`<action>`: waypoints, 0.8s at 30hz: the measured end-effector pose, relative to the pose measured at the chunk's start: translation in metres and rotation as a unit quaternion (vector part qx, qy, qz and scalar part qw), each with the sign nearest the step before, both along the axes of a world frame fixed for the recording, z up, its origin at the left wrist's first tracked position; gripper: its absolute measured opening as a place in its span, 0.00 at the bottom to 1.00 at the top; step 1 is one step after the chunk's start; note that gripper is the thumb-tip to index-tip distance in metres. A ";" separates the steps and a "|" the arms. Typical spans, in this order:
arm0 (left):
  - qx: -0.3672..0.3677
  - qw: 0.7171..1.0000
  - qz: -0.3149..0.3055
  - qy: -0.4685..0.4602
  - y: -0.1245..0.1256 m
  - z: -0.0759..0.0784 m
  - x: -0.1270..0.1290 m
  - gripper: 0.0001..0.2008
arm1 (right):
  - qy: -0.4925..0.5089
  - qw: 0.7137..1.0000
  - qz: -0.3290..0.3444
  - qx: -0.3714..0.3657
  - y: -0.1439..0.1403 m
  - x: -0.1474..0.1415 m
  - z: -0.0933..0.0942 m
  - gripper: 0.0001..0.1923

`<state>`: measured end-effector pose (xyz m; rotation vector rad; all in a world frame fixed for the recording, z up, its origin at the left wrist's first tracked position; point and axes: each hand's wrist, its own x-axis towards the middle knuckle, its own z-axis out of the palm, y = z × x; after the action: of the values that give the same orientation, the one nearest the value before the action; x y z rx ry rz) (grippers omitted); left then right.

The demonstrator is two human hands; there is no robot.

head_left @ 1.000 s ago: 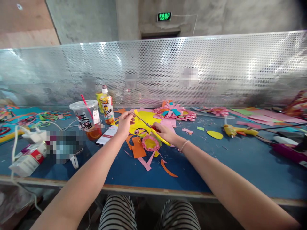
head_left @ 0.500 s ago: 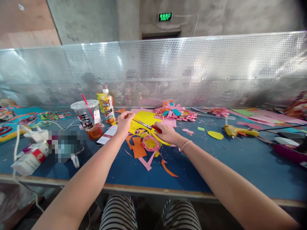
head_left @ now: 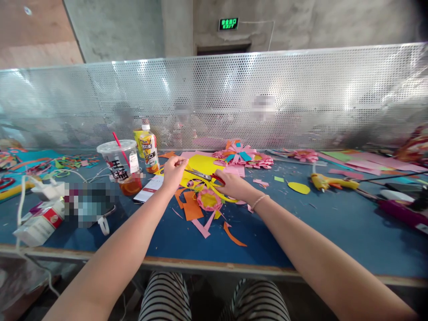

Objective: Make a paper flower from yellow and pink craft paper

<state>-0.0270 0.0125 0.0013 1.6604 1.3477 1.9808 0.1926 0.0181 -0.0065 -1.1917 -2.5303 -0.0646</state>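
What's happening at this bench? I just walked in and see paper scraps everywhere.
A person seated at a blue table is cutting yellow paper. The left hand pinches the sheet's edge, while the right hand works red-handled scissors into it. A pink and yellow paper flower and orange and pink offcuts lie just in front of the hands. A plastic cup with a straw and a juice bottle stand to the left, a glue gun to the right.

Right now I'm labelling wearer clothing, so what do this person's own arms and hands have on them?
Both forearms are bare, with no sleeves in view. The right hand has a thin beaded bracelet at the wrist. The left hand shows no gloves or jewellery that I can make out.
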 end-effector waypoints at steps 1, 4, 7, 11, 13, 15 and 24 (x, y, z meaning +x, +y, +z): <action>-0.004 1.000 -0.002 0.001 0.001 -0.001 0.000 0.06 | -0.006 1.000 -0.003 0.004 -0.001 0.001 0.001 0.17; -0.017 1.000 -0.014 -0.003 0.003 -0.004 -0.001 0.07 | -0.020 1.000 -0.003 0.015 -0.001 0.002 0.005 0.17; -0.022 0.999 -0.020 -0.015 0.005 -0.006 0.000 0.08 | -0.035 0.999 -0.009 0.021 0.000 0.003 0.006 0.17; -0.024 0.999 -0.020 -0.026 0.005 -0.006 0.001 0.08 | -0.039 0.999 -0.013 0.021 0.002 0.004 0.004 0.17; -0.019 0.999 -0.018 -0.019 0.006 -0.007 0.001 0.08 | -0.027 0.999 -0.007 0.017 0.002 0.005 0.002 0.17; -0.014 1.000 -0.012 -0.009 0.007 -0.009 0.001 0.07 | -0.016 1.000 0.007 0.014 0.003 0.008 0.000 0.17; -0.001 1.000 0.018 0.008 0.006 -0.006 -0.002 0.08 | -0.034 0.999 -0.019 0.000 0.006 0.018 0.002 0.20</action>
<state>-0.0292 0.0188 -0.0050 1.6673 1.3945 1.9895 0.2110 0.0238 -0.0041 -1.2572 -2.5667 -0.1151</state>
